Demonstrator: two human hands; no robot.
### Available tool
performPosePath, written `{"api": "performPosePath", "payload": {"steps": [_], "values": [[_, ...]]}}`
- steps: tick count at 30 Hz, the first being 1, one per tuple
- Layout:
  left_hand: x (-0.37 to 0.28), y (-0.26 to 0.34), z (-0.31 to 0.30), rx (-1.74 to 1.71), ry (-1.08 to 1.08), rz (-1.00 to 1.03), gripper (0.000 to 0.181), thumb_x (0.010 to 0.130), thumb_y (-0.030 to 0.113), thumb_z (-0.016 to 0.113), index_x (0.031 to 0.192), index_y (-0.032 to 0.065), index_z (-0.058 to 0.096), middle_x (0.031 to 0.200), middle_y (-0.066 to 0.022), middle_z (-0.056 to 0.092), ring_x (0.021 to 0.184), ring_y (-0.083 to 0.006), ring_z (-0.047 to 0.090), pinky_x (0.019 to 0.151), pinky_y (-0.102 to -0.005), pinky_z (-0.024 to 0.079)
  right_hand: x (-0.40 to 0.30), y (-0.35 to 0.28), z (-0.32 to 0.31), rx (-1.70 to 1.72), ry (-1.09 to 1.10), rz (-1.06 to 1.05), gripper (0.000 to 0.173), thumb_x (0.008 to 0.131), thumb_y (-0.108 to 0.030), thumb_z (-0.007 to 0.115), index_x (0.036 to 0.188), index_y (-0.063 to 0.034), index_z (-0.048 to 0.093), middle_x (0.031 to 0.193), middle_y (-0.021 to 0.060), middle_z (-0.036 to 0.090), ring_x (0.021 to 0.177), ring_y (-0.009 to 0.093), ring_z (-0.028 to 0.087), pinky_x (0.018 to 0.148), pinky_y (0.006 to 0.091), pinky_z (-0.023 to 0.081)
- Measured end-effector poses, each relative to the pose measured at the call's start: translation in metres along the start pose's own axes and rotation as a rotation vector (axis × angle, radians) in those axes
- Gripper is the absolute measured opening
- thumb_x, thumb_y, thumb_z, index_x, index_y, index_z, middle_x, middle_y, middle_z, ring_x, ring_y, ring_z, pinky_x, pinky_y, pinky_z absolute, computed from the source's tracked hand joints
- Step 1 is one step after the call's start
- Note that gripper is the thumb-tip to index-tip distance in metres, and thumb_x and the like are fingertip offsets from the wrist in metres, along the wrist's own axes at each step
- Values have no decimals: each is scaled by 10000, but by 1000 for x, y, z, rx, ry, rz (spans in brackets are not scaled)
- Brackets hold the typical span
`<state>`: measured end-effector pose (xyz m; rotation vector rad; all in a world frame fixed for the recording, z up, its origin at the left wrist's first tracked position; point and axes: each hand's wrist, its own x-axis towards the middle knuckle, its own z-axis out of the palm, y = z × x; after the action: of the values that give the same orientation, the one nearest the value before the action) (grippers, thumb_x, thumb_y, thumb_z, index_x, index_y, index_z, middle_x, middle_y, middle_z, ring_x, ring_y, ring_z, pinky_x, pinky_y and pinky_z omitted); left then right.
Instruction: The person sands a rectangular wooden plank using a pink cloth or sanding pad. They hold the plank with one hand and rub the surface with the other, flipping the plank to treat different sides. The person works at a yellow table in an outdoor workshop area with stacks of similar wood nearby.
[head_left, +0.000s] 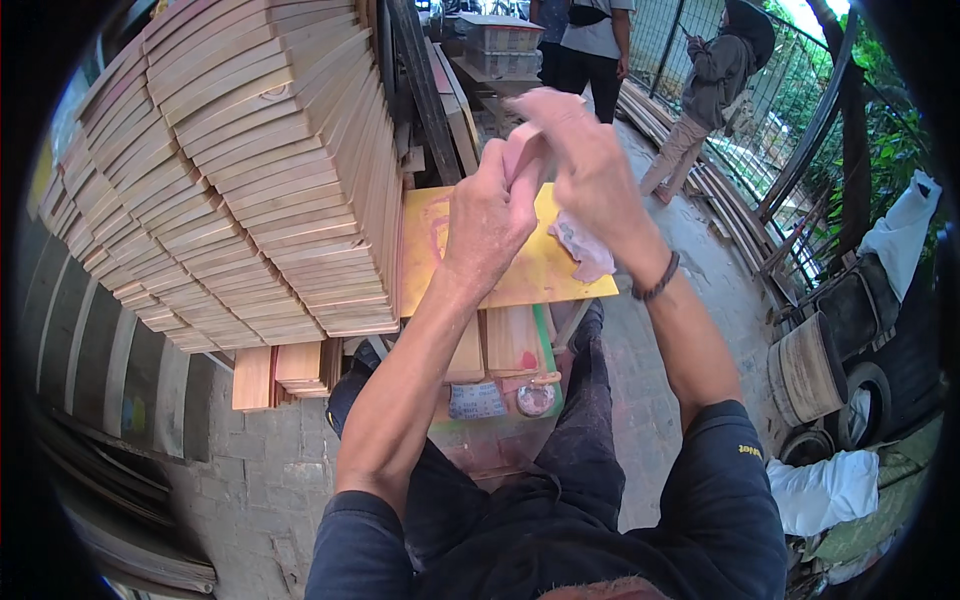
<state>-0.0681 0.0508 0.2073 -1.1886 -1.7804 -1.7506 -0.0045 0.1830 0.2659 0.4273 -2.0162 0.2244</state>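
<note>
My left hand (499, 191) grips a small pinkish wooden block (523, 154), raised above a yellow board (517, 277). Blurred by motion, my right hand (581, 154) is bent over the top of the block; whether it holds something of its own cannot be made out. A crumpled pale pink cloth or paper (581, 247) lies on the yellow board below my right wrist. Beneath the board, nearer my body, are wooden boards (514, 341), one with a red spot, a folded printed sheet (478, 400) and a round tin (536, 399) with pinkish contents.
Tall stacks of wooden boards (247, 172) rise at the left, with more boards (289, 371) below. Ahead stand people (600, 45), another person (712, 82) and plastic boxes (499, 45). Timber (720, 210) lies along the fence; a tyre (868, 405) and white sacks (825, 491) are at the right.
</note>
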Motion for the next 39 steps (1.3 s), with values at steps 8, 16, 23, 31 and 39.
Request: {"api": "performPosePath", "payload": {"steps": [8, 16, 23, 31, 39], "values": [[2, -6, 0, -47, 39, 39, 154, 989, 110, 632, 1029, -1, 533, 812, -296, 671, 773, -483, 692, 639, -490, 530, -11, -30, 9, 6, 40, -21, 533, 807, 126, 496, 1308, -9, 621, 1284, 222, 647, 1212, 421, 627, 1020, 452, 504], [-1, 6, 0, 43, 24, -36, 166, 1007, 147, 639, 1062, 3, 577, 796, -213, 671, 715, -301, 669, 656, -413, 525, -10, 27, 21, -85, 142, 154, 522, 806, 93, 547, 1313, -15, 603, 1313, 212, 624, 1279, 403, 588, 991, 473, 484], [1, 3, -9, 83, 9, -59, 170, 1006, 174, 625, 1070, 29, 563, 839, -273, 693, 783, -457, 706, 645, -478, 529, -10, 26, 31, -56, 170, 80, 546, 834, 77, 553, 1370, -26, 576, 1335, 197, 610, 1322, 390, 554, 983, 488, 483], [-5, -3, -18, -18, 80, -52, 168, 1001, 153, 644, 1040, 5, 575, 791, -228, 674, 716, -368, 708, 652, -414, 531, -15, -24, 37, -45, 140, -13, 559, 830, 102, 539, 1371, -28, 582, 1360, 224, 594, 1331, 400, 543, 1027, 455, 482], [-7, 0, -22, -173, 170, -20, 168, 995, 120, 669, 1085, -2, 595, 857, -142, 694, 755, -176, 663, 691, -332, 530, -8, 73, 34, 613, 50, 500, 561, 839, 27, 496, 1386, 33, 621, 1102, 121, 735, 1017, 209, 692, 850, 339, 533]]}}
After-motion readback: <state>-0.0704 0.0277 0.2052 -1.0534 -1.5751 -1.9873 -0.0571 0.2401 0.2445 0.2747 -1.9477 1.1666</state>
